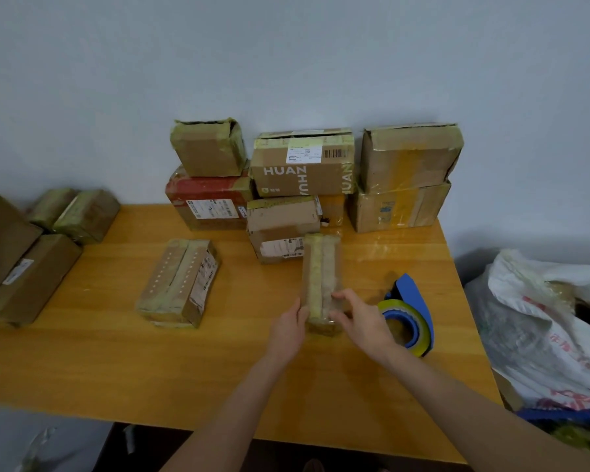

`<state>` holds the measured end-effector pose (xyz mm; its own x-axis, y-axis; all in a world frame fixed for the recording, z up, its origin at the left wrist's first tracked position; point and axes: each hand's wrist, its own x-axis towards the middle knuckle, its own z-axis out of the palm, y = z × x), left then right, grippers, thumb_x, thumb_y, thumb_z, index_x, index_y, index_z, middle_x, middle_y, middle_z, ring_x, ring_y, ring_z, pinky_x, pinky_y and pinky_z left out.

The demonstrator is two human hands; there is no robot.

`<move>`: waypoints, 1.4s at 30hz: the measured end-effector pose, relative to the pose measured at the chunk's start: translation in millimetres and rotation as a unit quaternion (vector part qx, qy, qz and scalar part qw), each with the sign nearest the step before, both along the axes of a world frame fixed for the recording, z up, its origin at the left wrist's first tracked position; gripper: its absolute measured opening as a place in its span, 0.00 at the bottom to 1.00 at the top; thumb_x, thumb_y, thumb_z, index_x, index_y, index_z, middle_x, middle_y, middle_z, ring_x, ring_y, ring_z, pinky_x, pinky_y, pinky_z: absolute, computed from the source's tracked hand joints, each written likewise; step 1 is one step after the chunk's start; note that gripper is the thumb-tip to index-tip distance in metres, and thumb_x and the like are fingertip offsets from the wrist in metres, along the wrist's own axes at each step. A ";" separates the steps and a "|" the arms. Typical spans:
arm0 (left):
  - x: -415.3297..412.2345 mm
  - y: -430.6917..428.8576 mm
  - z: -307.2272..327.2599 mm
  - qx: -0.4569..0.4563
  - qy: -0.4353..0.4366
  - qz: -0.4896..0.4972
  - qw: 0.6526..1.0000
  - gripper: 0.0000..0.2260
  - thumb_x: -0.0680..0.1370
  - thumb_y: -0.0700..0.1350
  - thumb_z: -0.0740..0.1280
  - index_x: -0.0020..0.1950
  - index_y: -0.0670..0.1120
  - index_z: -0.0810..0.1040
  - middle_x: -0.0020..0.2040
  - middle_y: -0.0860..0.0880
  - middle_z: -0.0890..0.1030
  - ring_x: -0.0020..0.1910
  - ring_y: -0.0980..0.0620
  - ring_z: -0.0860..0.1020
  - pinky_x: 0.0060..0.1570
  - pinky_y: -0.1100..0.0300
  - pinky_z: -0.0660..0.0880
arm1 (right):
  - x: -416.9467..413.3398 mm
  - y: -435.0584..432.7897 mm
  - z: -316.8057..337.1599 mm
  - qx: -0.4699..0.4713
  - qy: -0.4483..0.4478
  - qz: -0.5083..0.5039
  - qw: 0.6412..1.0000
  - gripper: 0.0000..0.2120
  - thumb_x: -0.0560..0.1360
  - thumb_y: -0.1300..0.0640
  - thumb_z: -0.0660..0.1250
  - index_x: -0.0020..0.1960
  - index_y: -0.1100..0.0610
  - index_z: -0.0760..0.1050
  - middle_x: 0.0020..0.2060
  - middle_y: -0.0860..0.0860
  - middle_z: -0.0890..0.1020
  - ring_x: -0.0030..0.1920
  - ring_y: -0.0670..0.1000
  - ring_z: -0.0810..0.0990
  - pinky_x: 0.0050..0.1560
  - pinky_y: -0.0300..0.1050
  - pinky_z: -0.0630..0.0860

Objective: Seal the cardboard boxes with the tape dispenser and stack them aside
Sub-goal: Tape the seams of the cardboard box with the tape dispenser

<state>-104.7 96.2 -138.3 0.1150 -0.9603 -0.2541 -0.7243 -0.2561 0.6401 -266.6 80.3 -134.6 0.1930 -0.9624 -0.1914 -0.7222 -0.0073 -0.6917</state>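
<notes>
A narrow cardboard box (pixel 322 270) with yellowish tape along its top lies lengthwise on the wooden table (pixel 123 352). My left hand (pixel 288 327) grips its near left side. My right hand (pixel 361 318) holds its near right side, fingers curled over the top edge. A blue tape dispenser (pixel 410 316) with a yellowish roll stands just right of my right hand, untouched. A flat taped box (pixel 179 281) lies to the left. Several boxes are stacked at the back by the wall (pixel 304 165).
More boxes (pixel 24 257) are piled at the table's left edge. A white plastic bag (pixel 545 332) stuffed with scraps sits beyond the table's right edge. The near edge of the table runs below my forearms.
</notes>
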 end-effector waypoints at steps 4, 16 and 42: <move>-9.3 -13.1 12.9 -0.038 -0.029 0.001 0.999 0.28 0.82 0.54 0.57 0.78 0.46 0.54 0.67 0.44 0.73 0.62 0.47 0.74 0.58 0.55 0.74 | 2.1 1.5 10.1 0.057 -0.080 -0.003 0.995 0.11 0.82 0.57 0.60 0.63 0.50 0.69 0.44 0.51 0.81 0.39 0.54 0.83 0.42 0.53 0.82; 22.2 -45.1 42.1 0.036 -0.317 -0.225 0.921 0.47 0.70 0.59 0.71 0.79 0.50 0.44 0.72 0.45 0.62 0.67 0.45 0.67 0.63 0.49 0.71 | -32.9 -17.0 40.7 -0.095 0.135 0.044 0.985 0.37 0.72 0.47 0.73 0.75 0.48 0.58 0.66 0.49 0.69 0.62 0.52 0.69 0.60 0.46 0.72; -6.7 -7.8 44.4 0.118 0.362 0.131 0.915 0.30 0.80 0.49 0.63 0.78 0.60 0.53 0.70 0.52 0.70 0.61 0.49 0.74 0.49 0.53 0.76 | 13.5 -52.0 35.7 0.089 0.108 0.049 0.989 0.23 0.75 0.43 0.68 0.65 0.53 0.70 0.55 0.51 0.80 0.50 0.51 0.79 0.50 0.47 0.79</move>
<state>-111.3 88.4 -93.9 0.0525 -0.8321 -0.5521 -0.0268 -0.5539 0.8322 -253.1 28.3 -98.9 0.2199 -0.8881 -0.4036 -0.8549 0.0239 -0.5182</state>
